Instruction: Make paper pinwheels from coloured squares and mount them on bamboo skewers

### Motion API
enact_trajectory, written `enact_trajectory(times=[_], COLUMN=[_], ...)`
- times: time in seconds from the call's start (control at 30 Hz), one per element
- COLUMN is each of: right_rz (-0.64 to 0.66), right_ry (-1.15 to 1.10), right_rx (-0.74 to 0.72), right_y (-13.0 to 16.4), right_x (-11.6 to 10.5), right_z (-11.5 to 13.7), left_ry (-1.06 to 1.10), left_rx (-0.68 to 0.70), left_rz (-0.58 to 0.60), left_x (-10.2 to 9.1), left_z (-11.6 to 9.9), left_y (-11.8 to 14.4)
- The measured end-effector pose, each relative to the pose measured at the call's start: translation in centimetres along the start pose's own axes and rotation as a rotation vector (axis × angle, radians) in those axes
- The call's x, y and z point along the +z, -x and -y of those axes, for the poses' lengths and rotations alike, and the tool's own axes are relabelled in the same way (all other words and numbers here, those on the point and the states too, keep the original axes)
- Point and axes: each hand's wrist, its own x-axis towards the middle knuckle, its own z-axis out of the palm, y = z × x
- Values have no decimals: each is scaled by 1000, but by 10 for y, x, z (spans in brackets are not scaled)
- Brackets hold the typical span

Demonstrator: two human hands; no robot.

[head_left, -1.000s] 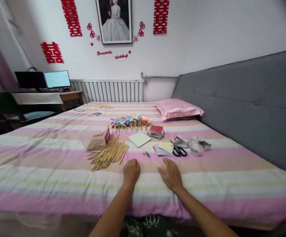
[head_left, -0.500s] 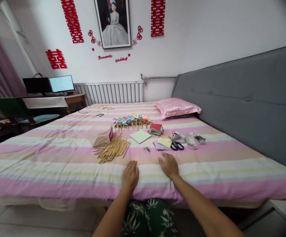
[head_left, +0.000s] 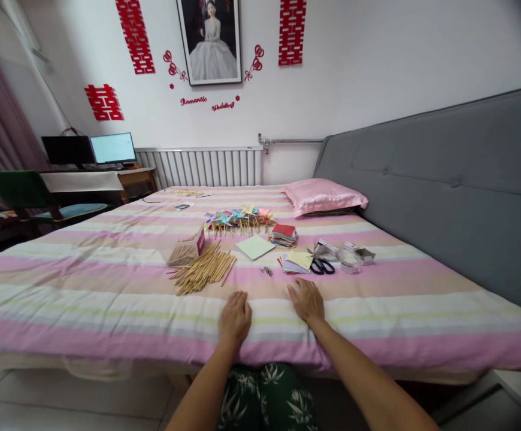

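Note:
Both hands rest on the striped bedspread near the bed's front edge, holding nothing. My left hand (head_left: pixel 235 318) lies flat with its fingers pointing away, just in front of a pile of thin wooden sticks (head_left: pixel 206 269). My right hand (head_left: pixel 308 300) is open, fingers spread on the cloth, close to a fan of coloured paper sheets (head_left: pixel 297 263) and black-handled scissors (head_left: pixel 323 265). Between the hands and farther back are small metal pins (head_left: pixel 266 271). A pale green paper square (head_left: pixel 254 247) lies behind them, beside a stack of coloured paper squares (head_left: pixel 283 235).
Several finished paper pinwheels (head_left: pixel 236 219) lie mid-bed. A clear box of sticks (head_left: pixel 184 251) stands left of the paper. On the right are a clear round container (head_left: pixel 351 261) and small boxes (head_left: pixel 326 249). A pink pillow (head_left: pixel 326 196) lies by the grey headboard (head_left: pixel 449 185).
The view has shifted slightly. Both hands stay in about the same place on the bedspread, and the objects have not moved.

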Motion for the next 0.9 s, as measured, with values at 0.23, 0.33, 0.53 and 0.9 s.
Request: enact_trajectory(times=[0.23,0.33,0.53,0.9], right_rz=[4,13,58,229], right_ry=[13,19,32,-38], right_rx=[-6,-22,-91,-210], right_y=[0,0,-1,-9], right_x=[0,0,2,22], right_z=[0,1,3,-5], left_ry=[-9,-11,-10,17], left_rx=[7,15,30,67], left_rz=[2,-2,-27,-75], left_x=[3,3,5,13], left_z=[1,2,3,6], left_y=[0,0,-2,-5])
